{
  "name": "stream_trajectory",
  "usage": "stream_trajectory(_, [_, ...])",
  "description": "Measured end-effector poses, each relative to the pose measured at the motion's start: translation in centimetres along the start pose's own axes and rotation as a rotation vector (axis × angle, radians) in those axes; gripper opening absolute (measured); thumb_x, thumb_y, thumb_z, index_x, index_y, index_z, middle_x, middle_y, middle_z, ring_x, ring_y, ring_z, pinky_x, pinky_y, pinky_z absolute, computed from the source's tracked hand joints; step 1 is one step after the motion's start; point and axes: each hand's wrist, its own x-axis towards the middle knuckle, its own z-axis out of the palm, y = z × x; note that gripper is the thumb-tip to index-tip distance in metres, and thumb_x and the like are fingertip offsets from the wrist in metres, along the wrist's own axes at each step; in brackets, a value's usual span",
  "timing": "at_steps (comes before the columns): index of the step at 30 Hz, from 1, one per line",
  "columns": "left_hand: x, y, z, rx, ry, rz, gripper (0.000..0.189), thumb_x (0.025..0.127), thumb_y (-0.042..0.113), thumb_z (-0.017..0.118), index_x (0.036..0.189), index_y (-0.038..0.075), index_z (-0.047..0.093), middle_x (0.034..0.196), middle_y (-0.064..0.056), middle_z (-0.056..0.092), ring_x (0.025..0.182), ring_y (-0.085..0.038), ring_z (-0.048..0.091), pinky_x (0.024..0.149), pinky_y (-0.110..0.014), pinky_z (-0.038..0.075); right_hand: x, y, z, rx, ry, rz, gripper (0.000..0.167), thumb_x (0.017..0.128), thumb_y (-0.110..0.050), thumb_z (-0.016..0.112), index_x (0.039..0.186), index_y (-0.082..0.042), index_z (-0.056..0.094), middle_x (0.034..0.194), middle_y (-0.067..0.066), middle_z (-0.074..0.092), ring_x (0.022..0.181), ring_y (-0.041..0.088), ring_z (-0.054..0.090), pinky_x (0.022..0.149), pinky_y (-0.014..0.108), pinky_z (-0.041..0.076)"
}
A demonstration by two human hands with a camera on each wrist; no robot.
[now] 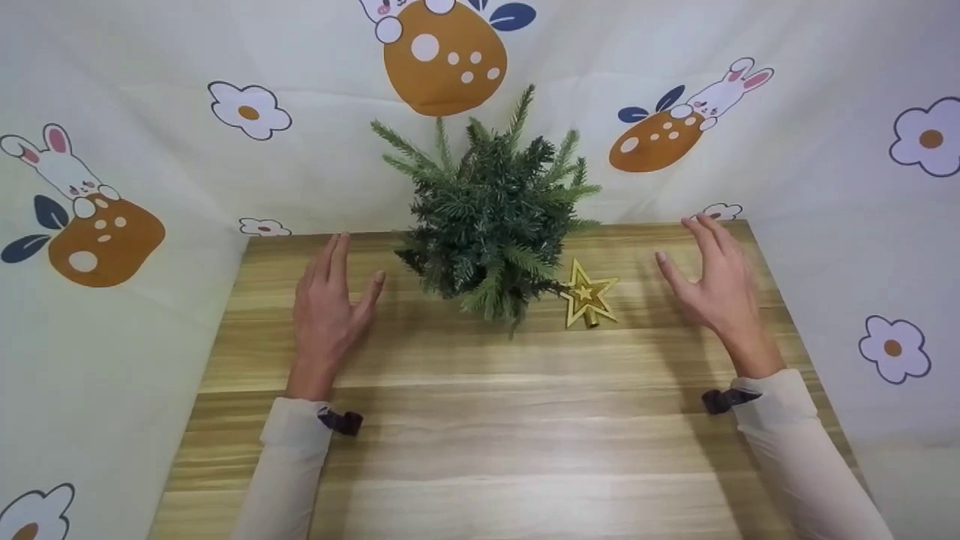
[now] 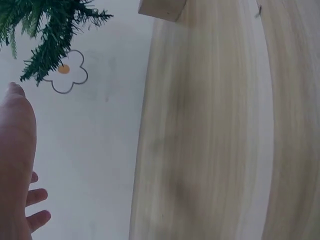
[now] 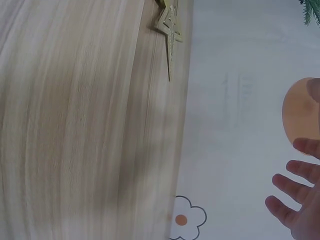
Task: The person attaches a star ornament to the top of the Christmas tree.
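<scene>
A small artificial Christmas tree (image 1: 491, 217) stands near the back edge of the table, its green branches spreading both ways. In the left wrist view a corner of its light wooden base (image 2: 164, 7) shows. Just right of the tree lies a gold star tree topper (image 1: 587, 296) with a short tube at its bottom. My left hand (image 1: 326, 304) is held out left of the tree, thumb apart from straight fingers, holding nothing. On the other side my right hand (image 1: 716, 281) is spread to the right of the star, likewise holding nothing.
The wood-grain table (image 1: 480, 420) reaches back to a pale cloth backdrop (image 1: 315, 165) printed with rabbits, orange fruit and flowers. The cloth also rises along the left and right sides. Dark wrist cameras (image 1: 343, 421) sit at both cuffs.
</scene>
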Motion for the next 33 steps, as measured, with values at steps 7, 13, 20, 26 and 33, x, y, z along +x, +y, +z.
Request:
stream_trajectory(7, [0.4, 1.6, -0.5, -0.074, 0.052, 0.067, 0.077, 0.106, 0.055, 0.063, 0.166, 0.011, 0.042, 0.165, -0.016, 0.052, 0.148, -0.040, 0.053, 0.123, -0.060, 0.042, -0.4, -0.4, 0.4, 0.068, -0.016, 0.005, 0.057, 0.102, -0.037, 0.071, 0.149, -0.006, 0.062, 0.151, 0.020, 0.062, 0.139, 0.045, 0.059, 0.112, 0.066, 0.047])
stream_trajectory(13, [1.1, 3.3, -1.5, -0.133, 0.095, 0.118, 0.072, 0.107, 0.050, 0.064, 0.162, 0.009, 0.046, 0.161, -0.016, 0.056, 0.147, -0.038, 0.055, 0.126, -0.056, 0.041, -1.1, -0.6, 0.8, 0.088, -0.088, 0.061, 0.049, 0.104, -0.032, 0.069, 0.146, -0.008, 0.064, 0.140, 0.017, 0.071, 0.124, 0.041, 0.068, 0.097, 0.061, 0.055])
stream_trajectory(20, [2.2, 5.7, -2.9, -0.233, 0.227, 0.194, 0.064, 0.105, 0.042, 0.065, 0.156, 0.006, 0.053, 0.155, -0.016, 0.062, 0.143, -0.036, 0.059, 0.123, -0.053, 0.045, -1.6, -0.9, 1.9, 0.140, -0.138, 0.075, 0.038, 0.104, -0.023, 0.069, 0.137, -0.005, 0.071, 0.126, 0.018, 0.077, 0.110, 0.037, 0.074, 0.087, 0.056, 0.061])
stream_trajectory(26, [3.0, 8.5, -4.6, -0.336, 0.337, 0.257, 0.063, 0.107, 0.048, 0.062, 0.150, 0.002, 0.058, 0.148, -0.019, 0.067, 0.138, -0.036, 0.062, 0.122, -0.049, 0.046, -2.3, -1.0, 2.9, 0.159, -0.176, 0.082, 0.036, 0.103, -0.022, 0.071, 0.132, -0.002, 0.073, 0.121, 0.020, 0.078, 0.110, 0.039, 0.073, 0.089, 0.057, 0.061])
stream_trajectory(33, [3.9, 11.8, -6.3, -0.477, 0.473, 0.386, 0.057, 0.106, 0.044, 0.064, 0.141, -0.002, 0.063, 0.139, -0.020, 0.070, 0.129, -0.035, 0.066, 0.117, -0.041, 0.051, -3.0, -1.4, 4.2, 0.174, -0.225, 0.110, 0.038, 0.102, -0.021, 0.074, 0.134, 0.000, 0.070, 0.123, 0.022, 0.076, 0.114, 0.040, 0.072, 0.096, 0.057, 0.059])
